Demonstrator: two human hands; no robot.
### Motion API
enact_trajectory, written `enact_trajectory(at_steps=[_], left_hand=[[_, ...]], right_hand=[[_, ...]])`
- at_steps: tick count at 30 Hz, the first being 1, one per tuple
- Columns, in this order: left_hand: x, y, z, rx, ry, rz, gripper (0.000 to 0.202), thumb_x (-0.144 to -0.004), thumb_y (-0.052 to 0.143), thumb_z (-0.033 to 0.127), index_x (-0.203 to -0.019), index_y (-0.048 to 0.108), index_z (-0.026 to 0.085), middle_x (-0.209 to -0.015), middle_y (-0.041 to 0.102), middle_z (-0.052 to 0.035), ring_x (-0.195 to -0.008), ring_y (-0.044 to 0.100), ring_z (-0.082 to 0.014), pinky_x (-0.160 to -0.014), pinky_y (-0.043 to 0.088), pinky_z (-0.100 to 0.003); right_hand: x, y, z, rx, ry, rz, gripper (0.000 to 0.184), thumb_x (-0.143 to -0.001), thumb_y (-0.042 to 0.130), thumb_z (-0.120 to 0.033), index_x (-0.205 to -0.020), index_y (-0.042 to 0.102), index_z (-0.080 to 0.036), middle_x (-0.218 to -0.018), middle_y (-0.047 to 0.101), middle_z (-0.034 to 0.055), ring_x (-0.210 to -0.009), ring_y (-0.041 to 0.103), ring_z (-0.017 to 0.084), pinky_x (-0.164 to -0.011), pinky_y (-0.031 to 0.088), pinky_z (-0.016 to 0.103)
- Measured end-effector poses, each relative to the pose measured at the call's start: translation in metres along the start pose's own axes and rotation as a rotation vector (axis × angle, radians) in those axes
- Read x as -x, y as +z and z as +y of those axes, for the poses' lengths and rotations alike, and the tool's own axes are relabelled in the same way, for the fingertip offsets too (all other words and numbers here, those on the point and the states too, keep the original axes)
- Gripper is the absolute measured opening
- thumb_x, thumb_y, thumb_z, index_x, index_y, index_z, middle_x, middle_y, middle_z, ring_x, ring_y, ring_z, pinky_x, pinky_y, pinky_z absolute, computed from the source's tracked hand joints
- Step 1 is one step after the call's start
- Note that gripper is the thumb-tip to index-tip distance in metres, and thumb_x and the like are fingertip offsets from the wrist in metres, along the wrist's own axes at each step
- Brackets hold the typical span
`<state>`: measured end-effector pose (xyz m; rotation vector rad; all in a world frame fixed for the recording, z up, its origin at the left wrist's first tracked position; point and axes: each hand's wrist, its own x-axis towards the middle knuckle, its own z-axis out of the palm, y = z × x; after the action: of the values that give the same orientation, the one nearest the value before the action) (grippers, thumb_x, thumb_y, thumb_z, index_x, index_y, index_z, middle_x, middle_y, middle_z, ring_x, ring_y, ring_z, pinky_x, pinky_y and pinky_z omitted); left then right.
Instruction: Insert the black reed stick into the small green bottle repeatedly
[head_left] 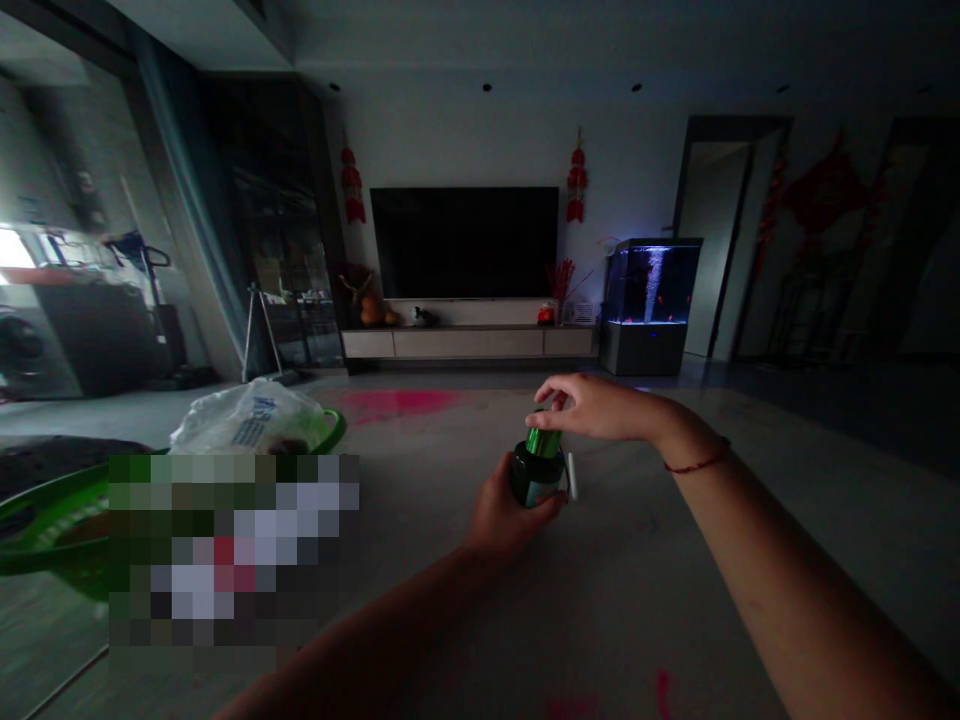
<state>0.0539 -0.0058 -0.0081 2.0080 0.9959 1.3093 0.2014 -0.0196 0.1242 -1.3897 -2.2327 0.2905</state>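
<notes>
Left hand (501, 512) clamped round a dark bottle with a pale label (527, 472), near upright, at the glossy grey surface (660, 600). Right hand (596, 408) curled over its shiny green cap (543, 441), fingers slightly apart; can't tell from here if they grip. Slim white stick (573, 477) just beside. Green plastic basket (335, 430) off left.

The cap (544, 441) is green; the bottle (528, 470) dark; the basket (335, 431) green.

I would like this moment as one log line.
left hand: holds dark bottle | right hand: at bottle's green top | left side: green basket
</notes>
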Motion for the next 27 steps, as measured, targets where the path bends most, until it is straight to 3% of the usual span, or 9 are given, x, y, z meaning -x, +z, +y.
enact_trajectory(at_steps=[4, 8, 11, 15, 23, 27], left_hand=[[0.0000, 0.0009, -0.0021, -0.004, 0.013, -0.001, 0.042, -0.063, 0.064, 0.037, -0.094, 0.048, 0.016, -0.079, 0.059, -0.0023, -0.069, 0.055, -0.0142, -0.060, 0.043, -0.025], [0.0004, 0.0003, -0.0044, 0.002, 0.023, -0.005, 0.043, -0.063, 0.064, 0.036, -0.097, 0.048, 0.017, -0.082, 0.059, -0.0023, -0.072, 0.055, -0.0147, -0.063, 0.043, -0.025], [0.0001, -0.0001, -0.0055, 0.013, 0.018, -0.005, 0.044, -0.063, 0.064, 0.036, -0.099, 0.048, 0.016, -0.083, 0.059, -0.0028, -0.073, 0.055, -0.0149, -0.064, 0.043, -0.026], [-0.0003, 0.0001, -0.0045, 0.026, 0.018, -0.014, 0.044, -0.063, 0.065, 0.036, -0.097, 0.048, 0.015, -0.082, 0.059, -0.0031, -0.073, 0.055, -0.0146, -0.063, 0.043, -0.025], [0.0010, -0.0014, 0.0007, 0.023, 0.005, -0.017, 0.045, -0.063, 0.064, 0.040, -0.098, 0.050, 0.015, -0.085, 0.060, -0.0046, -0.075, 0.056, -0.0163, -0.066, 0.044, -0.026], [0.0018, -0.0040, 0.0016, 0.020, 0.003, -0.023, 0.040, -0.071, 0.056, 0.043, -0.099, 0.051, 0.015, -0.088, 0.061, -0.0057, -0.077, 0.056, -0.0168, -0.069, 0.043, -0.027]], right_hand=[[-0.0002, -0.0004, -0.0003, 0.027, -0.023, -0.013, 0.042, -0.069, 0.059, -0.042, -0.098, 0.056, -0.012, -0.086, 0.062, 0.0093, -0.074, 0.057, 0.017, -0.063, 0.045, 0.027], [0.0037, -0.0054, 0.0022, -0.059, -0.150, -0.067, 0.037, -0.068, 0.061, -0.028, -0.102, 0.055, -0.015, -0.101, 0.059, 0.0073, -0.087, 0.056, 0.015, -0.074, 0.044, 0.024], [0.0044, -0.0062, 0.0041, -0.102, -0.152, -0.087, 0.044, -0.067, 0.063, -0.032, -0.107, 0.052, -0.016, -0.108, 0.057, 0.0077, -0.091, 0.055, 0.016, -0.076, 0.044, 0.025], [0.0012, -0.0030, 0.0044, -0.063, -0.046, -0.046, 0.046, -0.068, 0.061, -0.041, -0.103, 0.054, -0.012, -0.095, 0.060, 0.0103, -0.083, 0.056, 0.017, -0.069, 0.045, 0.027], [0.0014, -0.0042, 0.0069, -0.110, -0.139, -0.070, 0.033, -0.070, 0.059, -0.026, -0.100, 0.055, -0.012, -0.096, 0.060, 0.0078, -0.082, 0.056, 0.015, -0.073, 0.044, 0.026], [0.0013, -0.0044, 0.0090, -0.138, -0.160, -0.083, 0.031, -0.071, 0.057, -0.023, -0.100, 0.055, -0.013, -0.098, 0.060, 0.0073, -0.083, 0.056, 0.015, -0.075, 0.044, 0.028]])
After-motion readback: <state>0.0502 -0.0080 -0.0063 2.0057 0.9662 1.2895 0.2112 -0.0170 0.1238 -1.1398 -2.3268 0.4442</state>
